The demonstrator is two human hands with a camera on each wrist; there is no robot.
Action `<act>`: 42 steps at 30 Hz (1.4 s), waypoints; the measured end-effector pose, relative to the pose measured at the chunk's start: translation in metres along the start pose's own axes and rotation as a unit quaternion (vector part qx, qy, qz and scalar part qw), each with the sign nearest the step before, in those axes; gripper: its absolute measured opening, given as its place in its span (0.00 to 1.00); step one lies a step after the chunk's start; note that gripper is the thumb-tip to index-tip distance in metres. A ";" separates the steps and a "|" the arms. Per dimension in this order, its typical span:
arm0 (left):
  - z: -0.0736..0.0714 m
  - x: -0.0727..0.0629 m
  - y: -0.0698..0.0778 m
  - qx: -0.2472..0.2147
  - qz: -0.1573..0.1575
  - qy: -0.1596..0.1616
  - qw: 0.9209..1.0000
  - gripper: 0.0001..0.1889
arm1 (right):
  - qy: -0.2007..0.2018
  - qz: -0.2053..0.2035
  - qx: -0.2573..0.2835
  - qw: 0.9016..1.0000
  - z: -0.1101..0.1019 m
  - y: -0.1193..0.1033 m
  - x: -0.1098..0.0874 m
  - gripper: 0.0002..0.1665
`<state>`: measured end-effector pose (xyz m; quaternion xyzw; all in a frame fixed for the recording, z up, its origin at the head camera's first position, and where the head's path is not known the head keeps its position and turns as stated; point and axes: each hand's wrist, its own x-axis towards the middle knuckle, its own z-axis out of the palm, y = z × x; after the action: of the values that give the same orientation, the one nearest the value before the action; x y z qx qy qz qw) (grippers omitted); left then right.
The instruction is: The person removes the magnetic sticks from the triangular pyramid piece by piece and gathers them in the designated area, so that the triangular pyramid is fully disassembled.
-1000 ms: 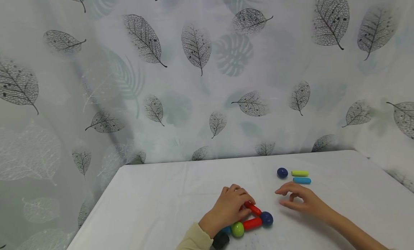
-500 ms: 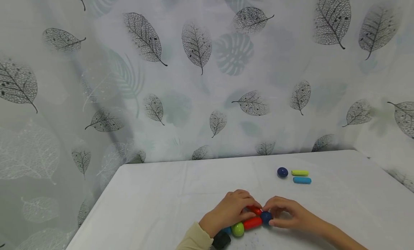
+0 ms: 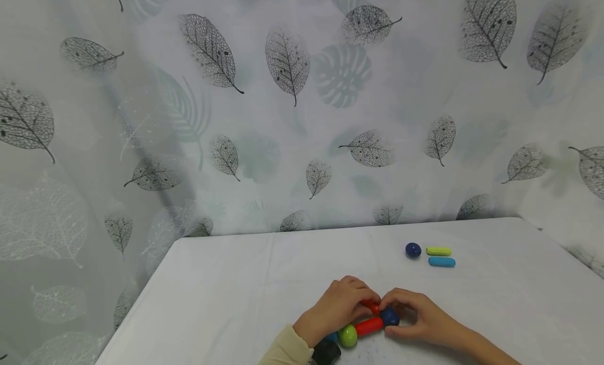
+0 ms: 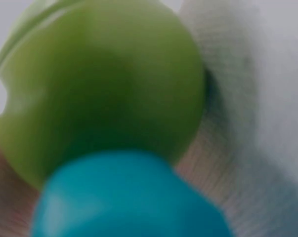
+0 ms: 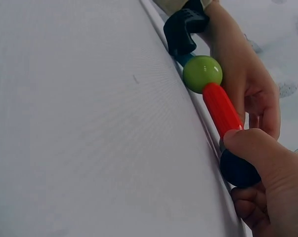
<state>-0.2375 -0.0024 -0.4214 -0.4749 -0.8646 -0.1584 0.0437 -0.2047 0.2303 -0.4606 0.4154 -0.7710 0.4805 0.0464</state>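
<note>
A red rod (image 3: 369, 326) lies between a green ball (image 3: 348, 335) and a dark blue ball (image 3: 389, 317). My right hand (image 3: 417, 318) grips the dark blue ball between thumb and fingers; in the right wrist view its thumb lies where the red rod (image 5: 222, 109) meets that ball. Another red rod (image 3: 371, 306) runs from the ball under the curled fingers of my left hand (image 3: 337, 310), which hold it. A blue rod (image 4: 124, 197) meets the green ball (image 4: 104, 89) in the left wrist view. The left hand hides the rest of the assembled pieces.
Farther back on the white-covered table (image 3: 226, 291) lie a loose dark blue ball (image 3: 413, 250), a yellow-green rod (image 3: 439, 251) and a light blue rod (image 3: 441, 261). A black device (image 3: 326, 352) sits at the left wrist. A leaf-patterned curtain (image 3: 264, 118) hangs behind.
My right hand has come left from beside the loose rods to the dark blue ball and now grips it. The left hand has shifted slightly, keeping its hold on the red rod.
</note>
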 end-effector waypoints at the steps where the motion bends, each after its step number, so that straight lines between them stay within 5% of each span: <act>1: 0.000 0.000 0.000 -0.001 0.000 -0.003 1.000 0.12 | -0.003 0.006 0.003 1.000 0.000 0.000 0.000 0.19; 11: 0.000 -0.001 -0.002 0.012 -0.011 -0.018 1.000 0.13 | -0.024 0.022 0.025 0.999 -0.002 -0.001 0.000 0.17; 19: 0.002 -0.001 0.000 -0.063 -0.051 -0.027 0.996 0.13 | -0.023 0.056 0.039 0.997 0.000 -0.001 -0.003 0.16; 25: 0.001 -0.001 0.002 -0.061 -0.024 -0.002 0.998 0.11 | -0.019 0.032 0.028 0.999 0.001 0.001 -0.003 0.17; 33: -0.001 -0.001 0.002 -0.053 -0.013 -0.027 0.998 0.11 | -0.022 0.019 0.021 0.999 -0.001 0.002 -0.001 0.18; 42: -0.001 0.000 0.000 -0.067 -0.008 -0.041 0.997 0.10 | -0.045 0.052 0.053 0.996 -0.005 0.003 -0.004 0.17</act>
<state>-0.2370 -0.0027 -0.4203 -0.4756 -0.8570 -0.1968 -0.0249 -0.2059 0.2369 -0.4619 0.3978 -0.7665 0.5029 -0.0352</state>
